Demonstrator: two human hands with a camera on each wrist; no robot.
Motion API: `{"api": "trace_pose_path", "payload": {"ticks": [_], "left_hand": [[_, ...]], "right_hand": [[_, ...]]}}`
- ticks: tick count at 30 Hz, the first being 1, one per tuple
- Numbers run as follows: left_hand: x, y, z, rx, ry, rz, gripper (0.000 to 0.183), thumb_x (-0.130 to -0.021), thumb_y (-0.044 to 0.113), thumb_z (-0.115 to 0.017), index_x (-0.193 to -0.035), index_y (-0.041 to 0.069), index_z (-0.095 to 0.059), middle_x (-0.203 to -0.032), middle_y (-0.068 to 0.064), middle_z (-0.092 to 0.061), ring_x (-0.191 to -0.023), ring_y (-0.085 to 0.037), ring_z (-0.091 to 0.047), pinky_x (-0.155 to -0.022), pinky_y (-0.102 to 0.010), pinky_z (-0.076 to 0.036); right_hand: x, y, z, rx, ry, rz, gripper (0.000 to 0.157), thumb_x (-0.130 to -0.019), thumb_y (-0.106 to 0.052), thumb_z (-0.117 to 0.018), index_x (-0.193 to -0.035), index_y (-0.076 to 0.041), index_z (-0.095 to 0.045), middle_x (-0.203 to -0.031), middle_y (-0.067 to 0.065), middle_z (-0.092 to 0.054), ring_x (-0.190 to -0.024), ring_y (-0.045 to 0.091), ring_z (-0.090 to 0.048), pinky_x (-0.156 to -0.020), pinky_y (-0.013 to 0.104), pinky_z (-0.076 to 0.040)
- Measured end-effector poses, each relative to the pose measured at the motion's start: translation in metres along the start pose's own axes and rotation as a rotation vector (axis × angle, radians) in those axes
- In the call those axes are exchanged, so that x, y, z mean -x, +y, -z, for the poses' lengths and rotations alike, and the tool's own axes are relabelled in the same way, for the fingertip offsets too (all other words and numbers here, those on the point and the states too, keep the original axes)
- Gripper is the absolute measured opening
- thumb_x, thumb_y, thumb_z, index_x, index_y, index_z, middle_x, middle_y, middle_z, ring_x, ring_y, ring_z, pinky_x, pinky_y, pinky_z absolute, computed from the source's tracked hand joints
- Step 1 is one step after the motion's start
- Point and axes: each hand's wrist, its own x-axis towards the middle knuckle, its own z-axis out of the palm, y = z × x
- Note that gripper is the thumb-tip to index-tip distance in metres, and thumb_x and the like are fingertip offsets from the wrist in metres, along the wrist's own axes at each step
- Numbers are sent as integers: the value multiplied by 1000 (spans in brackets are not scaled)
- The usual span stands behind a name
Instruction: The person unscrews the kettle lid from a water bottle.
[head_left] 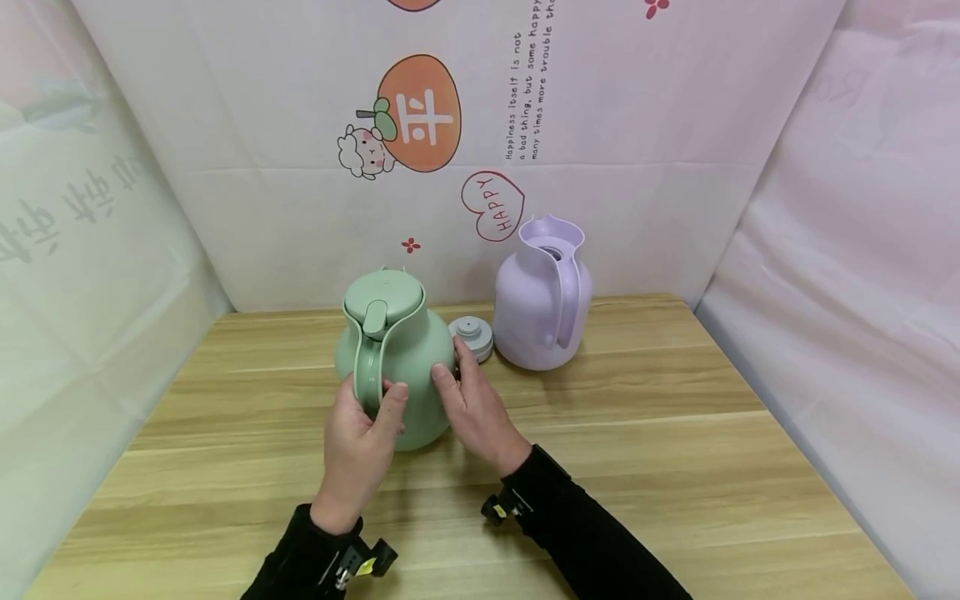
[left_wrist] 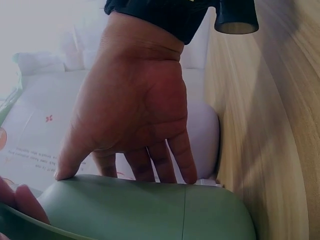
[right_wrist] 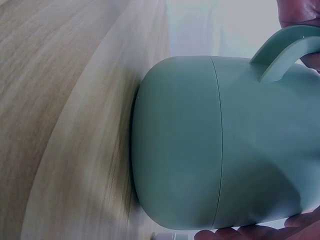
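Note:
A green thermos jug [head_left: 420, 367] with its lid on stands on the wooden table, its handle [head_left: 367, 375] facing me. My left hand [head_left: 358, 446] grips that handle, thumb on the right of it. Against the jug's right side lies my right hand [head_left: 483, 417], its fingers nearly straight and touching the body. The left wrist view shows the right hand [left_wrist: 135, 105] with fingertips along the jug [left_wrist: 130, 205]. In the right wrist view the jug [right_wrist: 185, 145] has its base at the tabletop; right-hand fingers [right_wrist: 250, 233] show below it.
A lilac thermos jug [head_left: 525, 312] with an uncovered mouth stands behind to the right. Between the two jugs sits a round grey stopper [head_left: 472, 333], partly behind the right fingers. A printed white cloth [head_left: 300, 225] hangs at the table's back, with more cloth at both sides.

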Motion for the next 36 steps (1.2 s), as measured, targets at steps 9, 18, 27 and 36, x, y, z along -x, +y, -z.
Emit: {"api": "trace_pose_path", "payload": {"ticks": [9,18,27,36], "left_hand": [[-3,-7,-3,-27,38,-71,12,-104,10,-63,-98,6,-53,-64,0,-49,-51,-12,-52,-51,-27,-45],[-5,-7,-11,-83,150,-116,11,-100,8,-64,-103,-1,-58,-83,-3,-56,-76,-13,-55,-70,-22,-47],[-3,-8,-9,27,77,-65,12,-103,7,-62,-94,3,-54,-61,0,-47,-49,-11,-48,-47,-26,-43],[-4,-10,-6,93,10,-73,12,-103,4,-61,-94,3,-53,-59,-1,-49,-45,-12,-51,-45,-27,-45]], "right_hand": [[0,0,-1,1,-7,-22,74,-110,-59,-31,-168,-19,-6,-171,9,-26,-153,23,-35,-121,48,-37],[0,-1,2,1,-10,-20,76,-110,-61,-30,-168,-20,-5,-172,8,-25,-154,23,-34,-120,47,-37],[-1,-2,3,11,-11,-7,74,-110,-61,-30,-168,-23,-5,-171,6,-27,-154,20,-33,-123,47,-33],[-2,-2,3,14,-22,4,72,-110,-61,-29,-168,-26,-6,-169,7,-31,-153,22,-35,-122,49,-34]]}}
